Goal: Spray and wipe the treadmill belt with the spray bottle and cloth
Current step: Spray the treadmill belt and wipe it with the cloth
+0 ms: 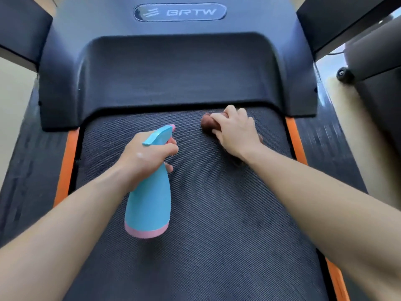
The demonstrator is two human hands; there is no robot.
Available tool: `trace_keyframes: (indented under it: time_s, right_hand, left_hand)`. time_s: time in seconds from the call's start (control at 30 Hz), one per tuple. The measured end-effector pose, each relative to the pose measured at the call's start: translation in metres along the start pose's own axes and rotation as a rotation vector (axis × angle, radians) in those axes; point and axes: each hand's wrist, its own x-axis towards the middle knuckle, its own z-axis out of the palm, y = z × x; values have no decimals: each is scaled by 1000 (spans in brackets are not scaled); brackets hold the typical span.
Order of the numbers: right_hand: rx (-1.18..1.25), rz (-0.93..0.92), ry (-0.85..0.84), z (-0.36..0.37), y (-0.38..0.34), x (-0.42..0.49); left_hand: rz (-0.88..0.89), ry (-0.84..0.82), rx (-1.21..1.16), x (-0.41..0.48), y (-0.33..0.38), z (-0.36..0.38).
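While left hand (147, 157) grips spray bottle (149, 200), right hand (234, 131) clutches cloth (206, 123) on treadmill belt (217, 246) beside motor cover (173, 72), wiping seemingly just begun.

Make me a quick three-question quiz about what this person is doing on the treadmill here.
1. True or false: the left hand grips the blue spray bottle around its neck.
2. Where is the brown cloth?
A) under the right hand, on the treadmill belt close to the motor cover
B) lying loose near the person's elbows
C) tucked in the same hand as the bottle
3. Fill in: the band round the bottle's base is coloured ____.

Key: 1 true; 2 A; 3 pink.
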Motion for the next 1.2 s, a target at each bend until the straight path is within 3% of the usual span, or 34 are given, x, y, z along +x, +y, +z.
trace_keyframes:
  time_s: [0.1, 0.23, 0.33, 0.47, 0.8, 1.0, 1.2]
  right_hand:
    - [-22, 60, 33, 0, 55, -33]
    - [14, -121, 36, -2, 100, -112]
    - [50, -205, 39, 5, 99, -173]
    - [83, -141, 82, 21, 79, -229]
    - [145, -3, 117, 24, 66, -280]
    - [124, -17, 124, 27, 67, -278]
    - [116, -50, 155, 28, 65, -280]
  left_hand:
    - [-1, -35, 36, -2, -1, 12]
    - [-1, -102, 109, -9, -2, 36]
    - [-4, -171, 147, -20, 5, 57]
    - [-5, -252, 215, -32, 6, 86]
    - [35, -325, 397, -46, -7, 130]
    - [78, -298, 530, -55, -11, 120]
    - [67, -370, 485, -57, -17, 102]
